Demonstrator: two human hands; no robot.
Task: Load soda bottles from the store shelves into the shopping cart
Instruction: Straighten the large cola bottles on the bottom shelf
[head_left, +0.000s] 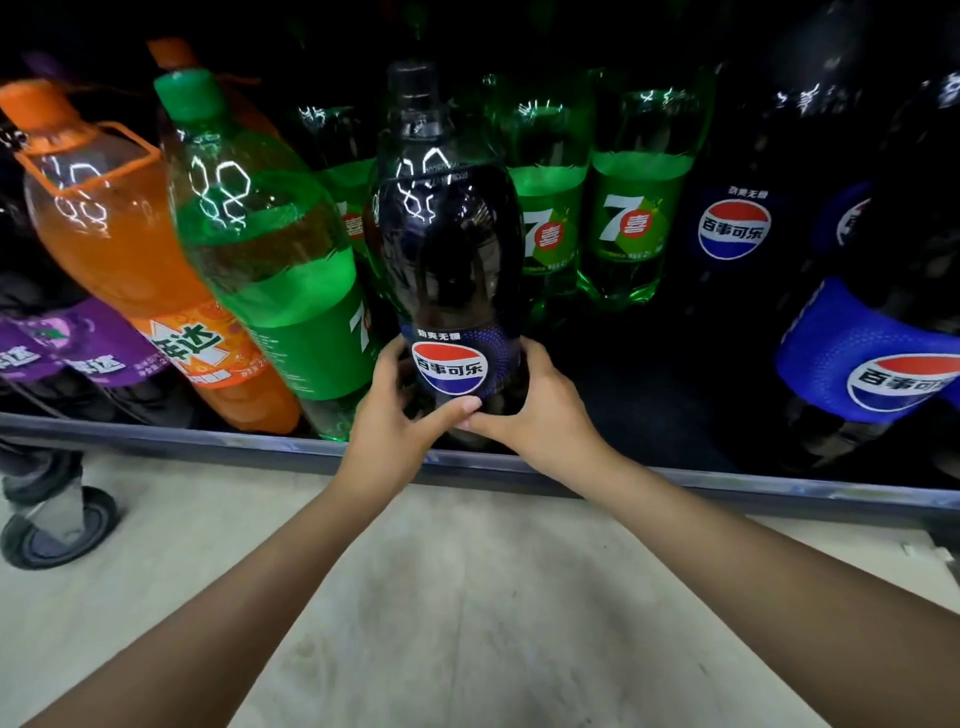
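Note:
A big black cola bottle (447, 249) with a black cap and a red-white-blue round logo stands upright at the front of the low shelf. My left hand (400, 415) wraps its lower left side and my right hand (535, 410) wraps its lower right side, thumbs meeting in front below the label. Left of it lean a green lemon-lime bottle (270, 260) and an orange soda bottle (119, 249). The shopping cart shows only as a caster wheel (57, 530) at the far left.
Further green bottles (639, 202) stand behind on the shelf, with dark cola bottles (732, 228) and a blue-labelled cola bottle (872, 353) at right. Purple-labelled bottles (78, 353) sit at far left. A grey shelf edge (727, 488) runs across; pale floor (467, 597) lies below.

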